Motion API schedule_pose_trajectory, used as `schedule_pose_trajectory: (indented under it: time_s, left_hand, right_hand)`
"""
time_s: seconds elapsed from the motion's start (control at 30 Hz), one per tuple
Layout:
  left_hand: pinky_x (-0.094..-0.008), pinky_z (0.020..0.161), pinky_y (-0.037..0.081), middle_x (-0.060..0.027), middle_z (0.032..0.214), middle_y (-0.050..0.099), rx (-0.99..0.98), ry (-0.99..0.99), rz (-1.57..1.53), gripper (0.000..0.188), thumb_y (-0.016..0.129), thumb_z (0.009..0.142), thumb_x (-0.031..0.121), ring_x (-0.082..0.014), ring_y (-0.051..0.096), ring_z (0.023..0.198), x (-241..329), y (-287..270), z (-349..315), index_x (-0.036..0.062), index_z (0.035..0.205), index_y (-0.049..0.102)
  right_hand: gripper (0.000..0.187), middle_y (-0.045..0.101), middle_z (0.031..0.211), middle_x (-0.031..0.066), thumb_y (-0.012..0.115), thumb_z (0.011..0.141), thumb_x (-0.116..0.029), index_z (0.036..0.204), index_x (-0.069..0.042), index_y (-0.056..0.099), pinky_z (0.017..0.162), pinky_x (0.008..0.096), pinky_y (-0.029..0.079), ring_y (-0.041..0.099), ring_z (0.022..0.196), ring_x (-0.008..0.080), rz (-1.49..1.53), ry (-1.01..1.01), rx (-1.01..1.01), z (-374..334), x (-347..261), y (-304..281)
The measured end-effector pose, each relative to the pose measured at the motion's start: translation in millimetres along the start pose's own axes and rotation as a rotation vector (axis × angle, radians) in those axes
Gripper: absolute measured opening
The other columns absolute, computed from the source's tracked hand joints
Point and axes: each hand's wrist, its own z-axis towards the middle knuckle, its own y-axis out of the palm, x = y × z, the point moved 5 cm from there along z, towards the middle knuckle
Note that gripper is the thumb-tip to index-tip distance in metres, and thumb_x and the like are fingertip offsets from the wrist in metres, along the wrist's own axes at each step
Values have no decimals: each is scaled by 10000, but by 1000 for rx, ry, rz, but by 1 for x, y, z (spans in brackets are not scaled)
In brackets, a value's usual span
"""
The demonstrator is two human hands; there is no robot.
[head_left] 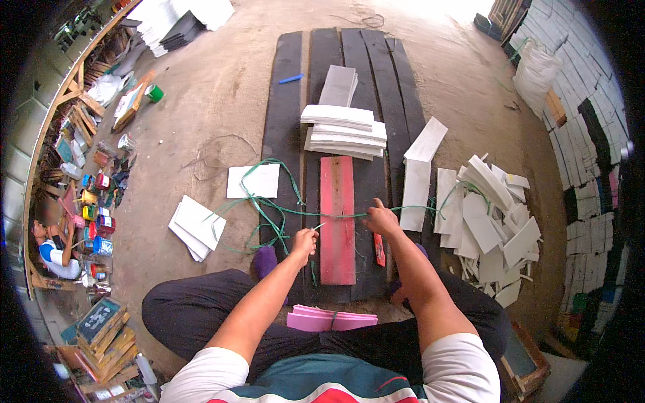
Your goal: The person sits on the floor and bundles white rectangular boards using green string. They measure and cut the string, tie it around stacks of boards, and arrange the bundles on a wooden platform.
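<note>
Head | green string (342, 215) over black planks (289, 127) | brown floor (208, 80) | paint jars (105, 224)

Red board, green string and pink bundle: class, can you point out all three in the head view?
Red board (338, 236): head view, middle of its face.
Green string (340, 215): head view, the stretch crossing the board.
Pink bundle (311, 319): head view, its left half.

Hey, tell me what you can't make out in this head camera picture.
Head view, thin pale object in the left hand: its other end is hidden by the closed fingers.
Head view, right hand: its back hides whether it grips the green string.
Head view, white sheet stack at upper left: cut off by the top edge.
Head view, co-worker at far left: too small to tell what is handled.
</note>
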Motion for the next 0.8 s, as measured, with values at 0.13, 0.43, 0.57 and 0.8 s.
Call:
schedule_pose_trajectory:
  time_s: [0.13,0.43,0.57,0.8]
  left_hand:
    - [-359,519,533,-34,734,581,11,-116,-296,263,450,1092,281,-159,559,571,-11,1,-1,65,1010,576]
    - [-428,851,538,-88,1058,678,-223,-40,-470,246,476,1083,302,-247,667,948,1,33,1,89,1035,589]
    - [-425,849,510,-46,1019,680,-288,95,-662,231,528,1057,329,-232,657,959,46,47,1,118,993,597]
    - [-336,601,432,-23,803,574,-76,330,-897,227,521,1063,264,-122,420,556,135,-18,-12,92,927,582]
  right_hand:
    - [311,379,1601,153,694,898,-318,1114,-94,718,965,487,533,653,1159,387,-33,17,-109,15,26,46]
    - [202,746,1036,123,721,849,-273,957,-112,778,892,450,534,686,998,344,-77,-299,142,18,-34,19]
    - [164,761,942,110,745,803,-220,924,-118,788,817,436,548,687,903,315,173,-612,166,-9,-113,-10]
    - [242,622,863,23,700,962,-134,1164,-22,627,636,305,505,580,743,105,877,-332,-114,-35,-128,-57]
